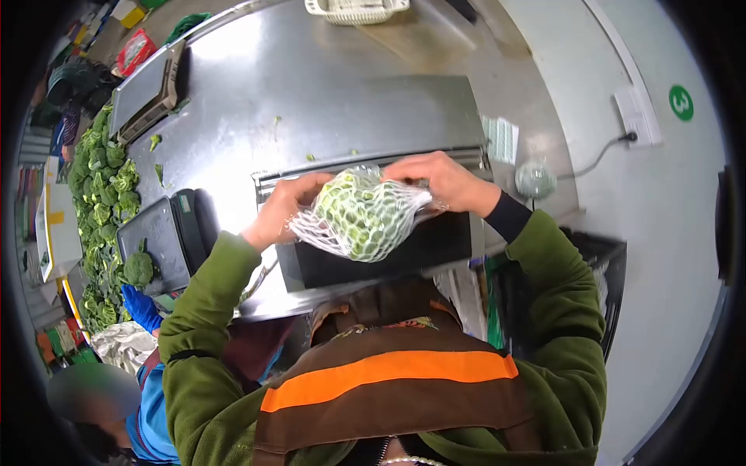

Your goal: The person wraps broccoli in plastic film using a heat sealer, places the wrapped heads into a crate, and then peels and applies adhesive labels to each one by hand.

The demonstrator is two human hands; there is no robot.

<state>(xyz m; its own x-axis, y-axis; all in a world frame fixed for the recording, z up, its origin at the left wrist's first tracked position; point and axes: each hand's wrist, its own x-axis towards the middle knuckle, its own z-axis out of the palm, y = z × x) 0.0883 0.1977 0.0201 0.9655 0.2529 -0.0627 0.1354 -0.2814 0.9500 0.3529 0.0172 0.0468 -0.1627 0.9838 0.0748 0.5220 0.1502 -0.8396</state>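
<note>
A pale green vegetable head in a white foam net (364,219) is held up between my hands, with clear plastic film around its upper part. My left hand (281,208) grips its left side, where the loose net end hangs down. On the upper right, the fingers of my right hand (447,180) are closed on the film and net near the bunched end. Directly under the bundle lies a dark flat plate of a metal-framed machine (326,272). Part of my fingertips is hidden behind the bundle and film.
Broccoli heads (97,202) are piled along the left. A scale (151,93) and a black tray (155,241) with one broccoli stand on the steel table (256,93). A co-worker's blue-gloved hand (140,309) is at left. A white basket (357,11) sits at the back, a black crate (594,272) at right.
</note>
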